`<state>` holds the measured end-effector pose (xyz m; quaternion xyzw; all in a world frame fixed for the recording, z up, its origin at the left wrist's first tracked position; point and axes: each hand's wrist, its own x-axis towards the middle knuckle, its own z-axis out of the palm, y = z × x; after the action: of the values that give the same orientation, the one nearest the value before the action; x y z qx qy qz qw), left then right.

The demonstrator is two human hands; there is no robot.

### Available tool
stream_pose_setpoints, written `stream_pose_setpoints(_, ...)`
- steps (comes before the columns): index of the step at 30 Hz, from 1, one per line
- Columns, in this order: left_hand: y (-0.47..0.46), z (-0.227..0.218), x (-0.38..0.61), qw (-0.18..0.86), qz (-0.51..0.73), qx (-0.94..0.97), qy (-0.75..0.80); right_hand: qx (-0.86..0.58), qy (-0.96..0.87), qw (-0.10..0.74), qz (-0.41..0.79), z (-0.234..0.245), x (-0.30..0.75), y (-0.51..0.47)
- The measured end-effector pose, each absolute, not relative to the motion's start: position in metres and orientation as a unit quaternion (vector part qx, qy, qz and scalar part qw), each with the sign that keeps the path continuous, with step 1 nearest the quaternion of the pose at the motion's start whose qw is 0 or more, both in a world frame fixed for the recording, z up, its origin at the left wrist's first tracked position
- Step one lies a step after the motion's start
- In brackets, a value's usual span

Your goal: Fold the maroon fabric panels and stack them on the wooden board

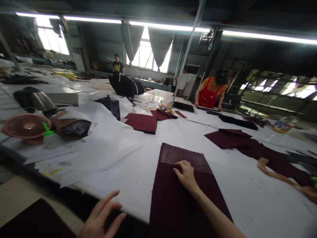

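Observation:
A long dark maroon fabric piece [183, 198] lies flat on the white table, its far end covered by a shinier strip [183, 155]. My right hand [185, 175] rests on this piece near the strip's lower edge. Its fingers are bent and slightly apart, with the tips touching the cloth. In the lower left, my left hand [102, 216] hovers by the table's front edge. The fingers there are spread and hold nothing. Below it to the left, another dark maroon piece [37, 219] shows at the frame's corner.
A stack of maroon fabric [141, 122] lies farther back. White sheets [106, 142], a pink fan [27, 127] and a bottle with a green cap [51, 137] are on the left. At right, another person's arm [274, 172] reaches beside crumpled maroon cloth [230, 138]. A person in a red apron [209, 94] stands across.

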<state>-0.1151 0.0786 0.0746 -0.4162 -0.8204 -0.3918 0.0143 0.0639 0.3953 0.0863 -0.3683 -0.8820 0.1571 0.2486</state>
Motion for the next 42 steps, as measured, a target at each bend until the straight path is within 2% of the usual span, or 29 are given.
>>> stream_pose_setpoints(8,0.232,0.11,-0.087,-0.068,-0.396,-0.561,-0.724,-0.373,-0.878,0.259,0.156,0.057,0.061,0.419)
stream_pose_setpoints(12,0.282,0.101,-0.089,-0.074,-0.386,-0.596,-0.7,-0.36,-0.879,0.28,0.141,0.049,0.062,0.423)
stream_pose_setpoints(18,0.335,0.083,-0.098,-0.075,-0.302,-0.66,-0.684,-0.313,-0.881,0.317,0.16,0.052,0.067,0.417)
stream_pose_setpoints(25,0.365,0.094,-0.112,-0.06,-0.156,-0.774,-0.61,-0.204,-0.913,0.311,0.169,0.058,0.071,0.409)
stream_pose_setpoints(29,0.36,0.103,-0.133,-0.064,-0.094,-0.762,-0.637,-0.192,-0.915,0.314,0.166,0.057,0.074,0.409)
stream_pose_setpoints(33,0.349,0.114,-0.129,-0.045,-0.122,-0.745,-0.654,-0.197,-0.911,0.321,0.168,0.054,0.073,0.41)
stream_pose_setpoints(38,0.353,0.111,-0.096,-0.085,-0.107,-0.714,-0.686,-0.213,-0.907,0.324,0.164,0.056,0.073,0.411)
stream_pose_setpoints(42,0.357,0.097,-0.095,-0.103,-0.104,-0.692,-0.706,-0.249,-0.916,0.302,0.092,0.056,0.116,0.439)
